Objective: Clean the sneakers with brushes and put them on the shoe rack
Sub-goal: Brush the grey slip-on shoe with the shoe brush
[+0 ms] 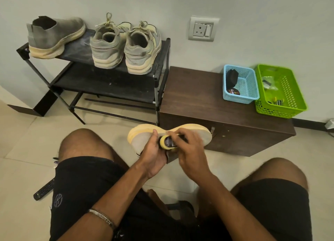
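I hold a grey sneaker with a yellowish sole (142, 137) sideways between my knees, sole edge facing away. My left hand (153, 154) grips it from below near the middle. My right hand (189, 150) grips a small brush with a yellow body (167, 142) and presses it against the shoe's side. On the top shelf of the black shoe rack (162, 59) stand its grey slip-on mate (54, 36) at the left and a laced grey pair (124, 45) at the right.
A dark brown low cabinet (198, 99) stands right of the rack, just behind the held shoe. On it sit a blue basket (253, 94) with a polish tin and a green basket (282, 106). A remote (44, 189) lies on the tile floor by my left thigh.
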